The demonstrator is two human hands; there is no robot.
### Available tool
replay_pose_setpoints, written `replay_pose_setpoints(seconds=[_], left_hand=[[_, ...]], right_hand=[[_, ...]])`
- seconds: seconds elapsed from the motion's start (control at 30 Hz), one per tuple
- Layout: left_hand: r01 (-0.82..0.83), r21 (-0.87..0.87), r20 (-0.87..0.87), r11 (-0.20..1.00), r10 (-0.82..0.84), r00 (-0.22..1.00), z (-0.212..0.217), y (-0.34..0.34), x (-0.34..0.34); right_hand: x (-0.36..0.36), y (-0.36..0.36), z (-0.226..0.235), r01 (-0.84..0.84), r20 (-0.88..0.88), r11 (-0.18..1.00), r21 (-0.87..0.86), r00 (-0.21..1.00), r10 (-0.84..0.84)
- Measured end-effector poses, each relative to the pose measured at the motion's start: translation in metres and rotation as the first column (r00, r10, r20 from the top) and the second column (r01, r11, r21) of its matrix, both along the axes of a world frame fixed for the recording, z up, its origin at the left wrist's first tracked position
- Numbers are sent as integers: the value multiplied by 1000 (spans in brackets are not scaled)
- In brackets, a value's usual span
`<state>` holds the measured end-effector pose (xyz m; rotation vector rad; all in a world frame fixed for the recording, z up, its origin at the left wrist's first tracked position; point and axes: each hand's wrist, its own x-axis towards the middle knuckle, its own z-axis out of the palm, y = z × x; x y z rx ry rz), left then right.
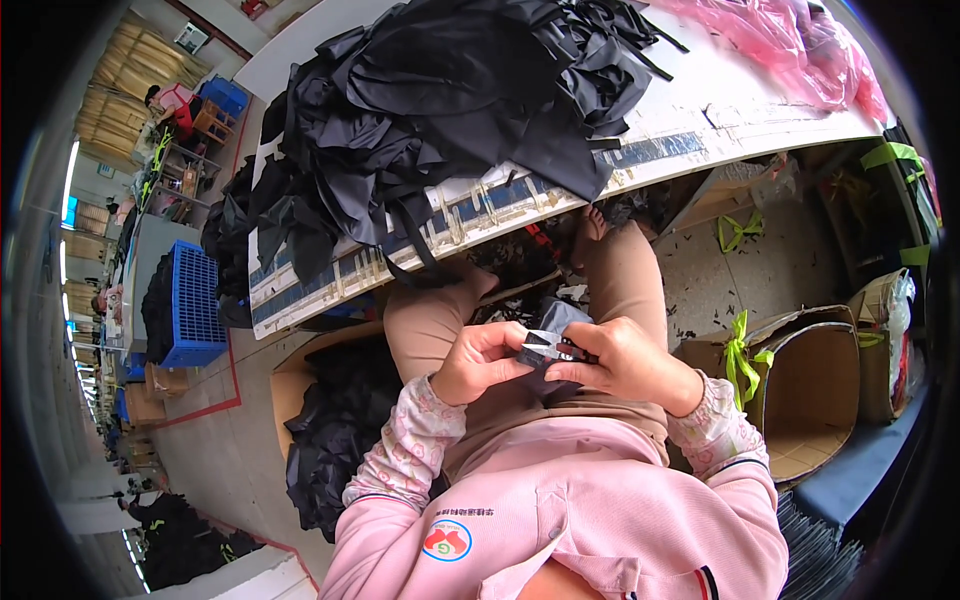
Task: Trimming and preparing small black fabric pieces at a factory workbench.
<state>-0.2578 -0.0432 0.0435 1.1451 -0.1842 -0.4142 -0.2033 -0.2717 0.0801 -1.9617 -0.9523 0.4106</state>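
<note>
Above my lap, my right hand (632,364) is closed around a small pair of thread snips (543,347) with silver blades and a dark handle. The blades point left, towards my left hand (482,362). Thumb and forefinger of that hand pinch the edge of a black fabric piece (537,359) right at the blade tips. Dark grey-black cloth (566,316) also shows just beyond the fingers; I cannot tell whether it is the same piece. Part of the snips is hidden by my right fingers.
A large heap of black fabric pieces (440,90) covers the white table (700,135) ahead. Pink plastic (790,50) lies at its far right. More black fabric (345,430) fills a carton on my left. An open cardboard box (810,400) stands to my right. A blue crate (195,300) sits further left.
</note>
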Motion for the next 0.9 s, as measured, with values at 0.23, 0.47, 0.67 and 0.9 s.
replay_pose_setpoints(seconds=[0.23, 0.47, 0.67, 0.9], left_hand=[[39, 8, 42, 999, -40, 998, 4, -1, 0], [215, 13, -5, 976, -215, 977, 8, 9, 8], [475, -102, -102, 874, -484, 869, 5, 22, 26], [547, -133, -134, 827, -562, 817, 5, 22, 30]], right_hand=[[0, -3, -6, -22, -36, 1000, 8, 999, 23], [4, -11, -4, -49, -204, 995, 88, 977, 66], [11, -16, -1, -217, -157, 975, 55, 962, 223], [8, -16, 2, -265, -55, 964, -18, 963, 263]])
